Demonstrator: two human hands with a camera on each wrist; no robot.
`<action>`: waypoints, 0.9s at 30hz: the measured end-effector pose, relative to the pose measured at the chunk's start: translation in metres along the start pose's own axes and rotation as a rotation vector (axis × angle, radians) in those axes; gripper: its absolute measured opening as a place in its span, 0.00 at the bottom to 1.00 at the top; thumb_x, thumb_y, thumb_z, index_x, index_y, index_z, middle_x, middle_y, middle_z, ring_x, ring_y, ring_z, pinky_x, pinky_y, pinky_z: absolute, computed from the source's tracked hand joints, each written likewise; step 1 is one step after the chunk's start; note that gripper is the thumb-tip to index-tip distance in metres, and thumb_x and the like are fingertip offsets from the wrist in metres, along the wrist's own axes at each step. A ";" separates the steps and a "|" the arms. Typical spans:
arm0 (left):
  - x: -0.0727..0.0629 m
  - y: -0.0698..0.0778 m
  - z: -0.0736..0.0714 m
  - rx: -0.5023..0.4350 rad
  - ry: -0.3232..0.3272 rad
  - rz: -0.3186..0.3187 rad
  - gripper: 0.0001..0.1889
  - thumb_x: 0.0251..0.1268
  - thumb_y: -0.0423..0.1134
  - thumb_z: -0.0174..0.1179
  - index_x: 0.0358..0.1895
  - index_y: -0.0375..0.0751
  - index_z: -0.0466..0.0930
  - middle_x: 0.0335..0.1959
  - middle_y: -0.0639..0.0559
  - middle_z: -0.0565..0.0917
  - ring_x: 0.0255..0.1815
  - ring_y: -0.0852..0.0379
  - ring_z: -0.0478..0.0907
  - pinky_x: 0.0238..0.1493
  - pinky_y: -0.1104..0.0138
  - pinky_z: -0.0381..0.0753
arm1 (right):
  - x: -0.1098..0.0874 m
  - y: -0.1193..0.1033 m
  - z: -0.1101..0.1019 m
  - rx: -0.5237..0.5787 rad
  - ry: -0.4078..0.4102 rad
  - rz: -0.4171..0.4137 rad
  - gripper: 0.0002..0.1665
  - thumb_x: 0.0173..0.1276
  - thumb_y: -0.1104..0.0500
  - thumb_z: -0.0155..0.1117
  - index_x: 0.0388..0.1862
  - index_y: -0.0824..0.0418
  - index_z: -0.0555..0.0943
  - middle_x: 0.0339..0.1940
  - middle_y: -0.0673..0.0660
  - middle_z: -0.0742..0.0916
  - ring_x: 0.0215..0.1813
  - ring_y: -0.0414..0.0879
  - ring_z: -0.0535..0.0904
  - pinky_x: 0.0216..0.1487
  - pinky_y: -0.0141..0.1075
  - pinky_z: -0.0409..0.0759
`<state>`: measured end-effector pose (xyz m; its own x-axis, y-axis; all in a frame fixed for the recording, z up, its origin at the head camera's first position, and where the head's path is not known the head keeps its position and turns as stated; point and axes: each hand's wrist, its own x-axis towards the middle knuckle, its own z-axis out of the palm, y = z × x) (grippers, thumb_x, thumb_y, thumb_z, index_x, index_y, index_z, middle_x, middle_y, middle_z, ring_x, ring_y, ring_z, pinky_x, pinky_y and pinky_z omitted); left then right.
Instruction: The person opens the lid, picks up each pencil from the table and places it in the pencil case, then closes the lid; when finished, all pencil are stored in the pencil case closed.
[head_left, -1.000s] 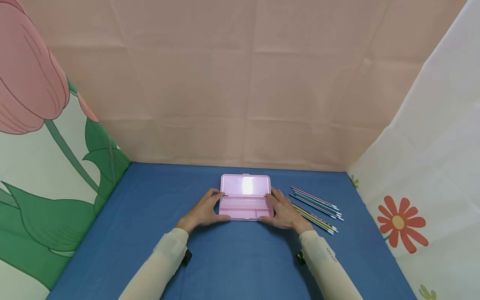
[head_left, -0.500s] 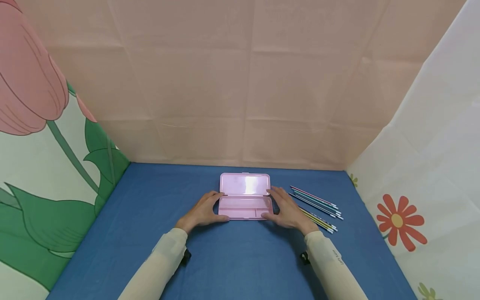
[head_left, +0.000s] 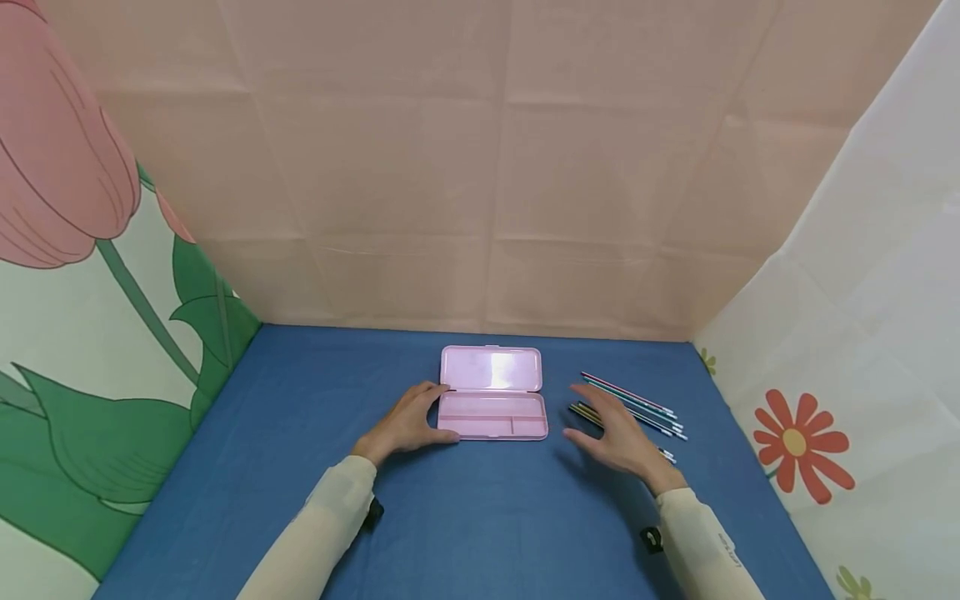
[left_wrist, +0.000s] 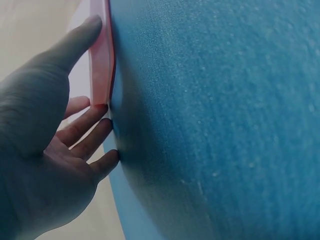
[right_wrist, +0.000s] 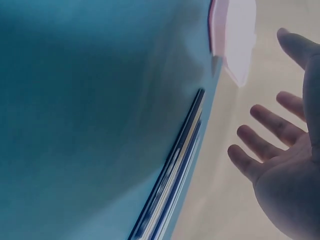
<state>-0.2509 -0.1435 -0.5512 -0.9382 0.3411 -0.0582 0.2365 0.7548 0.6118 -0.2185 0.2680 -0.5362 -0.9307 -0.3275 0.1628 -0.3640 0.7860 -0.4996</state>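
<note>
An opened pink pencil case (head_left: 491, 406) lies on the blue cloth, its lid tilted back. My left hand (head_left: 408, 422) holds its left end, thumb at the front edge and index finger near the hinge. In the left wrist view, the thumb (left_wrist: 82, 37) lies against the pink wall and the other fingertips are at its end. My right hand (head_left: 622, 433) hovers right of the case with fingers spread, holding nothing. Beneath it are yellow and dark pencils (head_left: 587, 414), partly hidden by the hand; the right wrist view shows pencils (right_wrist: 175, 170) apart from the fingers.
More pencils (head_left: 633, 396), red, teal and blue with white ends, lie behind the right hand. Blue cloth (head_left: 480, 525) covers the table. A beige backdrop (head_left: 480, 208) stands behind, with a tulip-print sheet (head_left: 127, 333) at left and a flower-print sheet (head_left: 847, 350) at right.
My right hand has let go of the case's right end and moved right, over the pencils. The left hand has stayed at the case's left end, and the case has barely moved.
</note>
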 end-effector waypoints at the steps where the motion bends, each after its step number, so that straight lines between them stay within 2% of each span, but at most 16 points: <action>1: 0.000 0.000 0.000 -0.001 -0.001 -0.002 0.51 0.65 0.56 0.84 0.86 0.41 0.71 0.80 0.38 0.77 0.79 0.37 0.74 0.83 0.37 0.76 | -0.004 0.004 -0.001 -0.005 0.005 0.005 0.50 0.75 0.41 0.80 0.89 0.54 0.70 0.88 0.66 0.75 0.88 0.71 0.69 0.83 0.77 0.68; 7: 0.001 0.000 0.001 0.006 -0.001 -0.009 0.51 0.64 0.56 0.85 0.86 0.42 0.71 0.79 0.38 0.78 0.78 0.38 0.75 0.82 0.38 0.77 | -0.029 0.023 -0.007 -0.049 0.055 0.015 0.47 0.74 0.46 0.82 0.85 0.59 0.74 0.83 0.69 0.80 0.83 0.74 0.74 0.78 0.78 0.72; 13: 0.001 -0.001 0.001 -0.004 0.010 0.002 0.51 0.63 0.55 0.86 0.85 0.41 0.72 0.77 0.38 0.79 0.77 0.38 0.77 0.81 0.38 0.78 | -0.048 0.037 -0.013 -0.078 0.102 -0.006 0.42 0.73 0.51 0.83 0.80 0.64 0.79 0.73 0.67 0.88 0.74 0.71 0.82 0.72 0.75 0.79; 27: 0.001 0.000 -0.001 -0.012 0.019 0.023 0.51 0.61 0.53 0.87 0.84 0.39 0.74 0.74 0.39 0.81 0.75 0.39 0.78 0.80 0.39 0.79 | -0.062 0.053 -0.018 -0.100 0.108 -0.009 0.32 0.71 0.59 0.84 0.70 0.70 0.85 0.61 0.65 0.93 0.62 0.64 0.91 0.63 0.63 0.88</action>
<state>-0.2519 -0.1436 -0.5505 -0.9374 0.3470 -0.0290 0.2547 0.7401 0.6224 -0.1803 0.3392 -0.5578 -0.9238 -0.2810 0.2601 -0.3693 0.8333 -0.4114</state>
